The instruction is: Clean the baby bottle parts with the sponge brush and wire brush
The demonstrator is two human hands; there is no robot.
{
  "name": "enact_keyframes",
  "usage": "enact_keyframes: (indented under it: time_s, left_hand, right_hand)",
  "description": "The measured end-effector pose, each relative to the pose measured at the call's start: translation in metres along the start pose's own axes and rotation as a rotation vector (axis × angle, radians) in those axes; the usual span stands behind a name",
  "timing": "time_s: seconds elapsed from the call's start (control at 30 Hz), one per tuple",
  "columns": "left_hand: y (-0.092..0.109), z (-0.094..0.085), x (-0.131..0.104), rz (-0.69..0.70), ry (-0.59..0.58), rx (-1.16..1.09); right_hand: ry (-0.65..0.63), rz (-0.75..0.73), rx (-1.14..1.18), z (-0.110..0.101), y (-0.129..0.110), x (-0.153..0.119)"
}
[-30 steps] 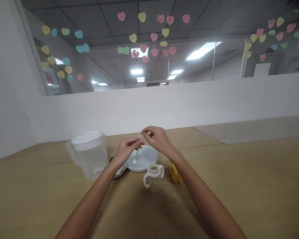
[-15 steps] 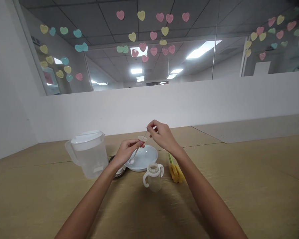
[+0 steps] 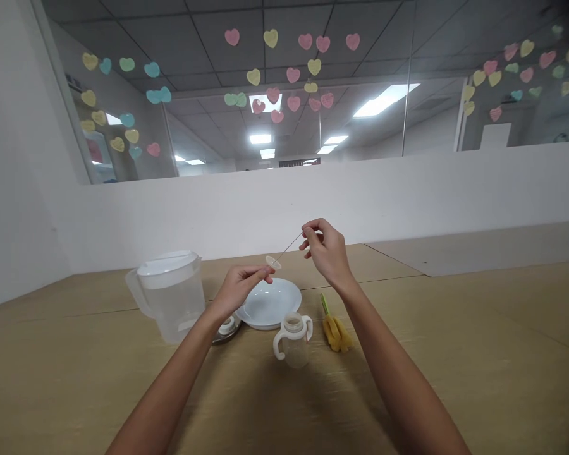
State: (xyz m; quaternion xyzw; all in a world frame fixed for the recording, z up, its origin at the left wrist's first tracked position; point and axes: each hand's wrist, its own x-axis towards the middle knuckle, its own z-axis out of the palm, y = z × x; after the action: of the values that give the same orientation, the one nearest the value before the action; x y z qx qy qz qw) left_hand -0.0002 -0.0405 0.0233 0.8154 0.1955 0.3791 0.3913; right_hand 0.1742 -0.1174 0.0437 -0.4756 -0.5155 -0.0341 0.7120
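The clear disc [image 3: 274, 261] sits at two o'clock of my left hand [image 3: 239, 287], at my fingertips, and at nine o'clock of my right hand [image 3: 329, 253]. A thin wire [image 3: 289, 247] slants between them; I can't tell whether it passes through the disc.

Below is the bowl [image 3: 265, 306] on a tan table [image 3: 455, 354]. Around it stand the jug [image 3: 171, 303] at nine o'clock, a metal dish [image 3: 226, 337] with a white ring [image 3: 227, 326] at eight, the two-handled bottle [image 3: 295, 351] at five, and a yellow sponge brush [image 3: 336, 333] at four. Beyond are a white wall [image 3: 265, 208] and glass with heart notes [image 3: 270, 38].

My left thumb and fingers are pinched together on the disc. My right thumb and forefinger pinch the wire's upper end, the other fingers loosely curled.
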Motion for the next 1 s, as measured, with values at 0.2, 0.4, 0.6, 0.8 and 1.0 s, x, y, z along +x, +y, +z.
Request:
enact_keyframes:
  time_s: [0.2,0.4,0.6,0.8,1.0]
  left_hand:
    - [-0.003,-0.003,0.0,-0.008,-0.021,0.001]
    - [-0.002,-0.004,-0.001,0.021,-0.046,-0.001]
    - [-0.004,-0.008,-0.002,0.022,-0.05,0.018]
    - [-0.012,-0.018,0.003,0.04,0.107,0.004]
    - [-0.012,-0.01,0.003,0.009,0.116,-0.064]
  right_hand:
    - [0.07,0.05,0.062,-0.006,0.004,0.004]
    - [0.133,0.063,0.071,-0.014,0.007,0.009]
    - [0.289,0.035,0.122,-0.039,0.012,0.018]
    - [0.541,-0.004,0.172,-0.094,0.019,0.027]
    - [0.433,-0.114,0.264,-0.069,-0.003,0.02]
